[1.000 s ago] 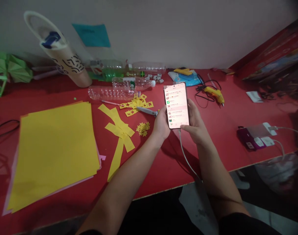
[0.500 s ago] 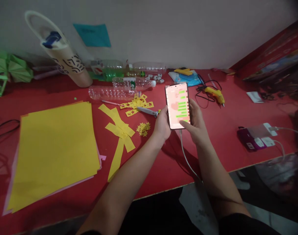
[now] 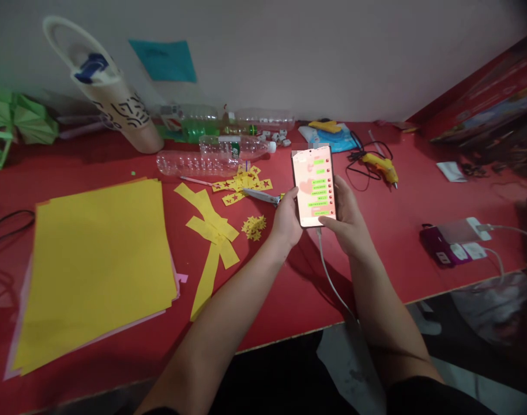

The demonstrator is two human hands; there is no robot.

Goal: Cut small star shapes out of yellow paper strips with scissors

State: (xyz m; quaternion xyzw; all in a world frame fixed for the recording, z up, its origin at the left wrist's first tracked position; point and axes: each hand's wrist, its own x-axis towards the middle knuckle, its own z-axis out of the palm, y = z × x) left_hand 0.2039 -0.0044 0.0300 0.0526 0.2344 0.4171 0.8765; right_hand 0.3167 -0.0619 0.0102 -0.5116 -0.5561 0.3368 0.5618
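A lit smartphone [image 3: 314,187] with green chat bubbles on its screen is held upright between my two hands, above the red table. My left hand [image 3: 288,220] grips its left edge, thumb along the side. Wrapped round the right edge is my right hand [image 3: 347,216], its thumb over the bottom of the screen. A white charging cable [image 3: 328,271] runs down from the phone. Left of my left hand lie scissors [image 3: 260,196], partly hidden by it, a pile of small yellow paper stars [image 3: 253,227] and yellow strips with star cut-outs [image 3: 246,183].
Plain yellow strips [image 3: 211,227] and a stack of yellow paper [image 3: 99,271] lie at left. Behind are clear plastic bottles [image 3: 194,163] and a tall tumbler [image 3: 123,112]. A yellow glue gun [image 3: 381,167] with a black cord and a purple power strip [image 3: 445,245] are at right.
The chat on the phone's screen has shifted slightly, and my right thumb has moved a little lower on it. Both hands still hold the phone in about the same place.
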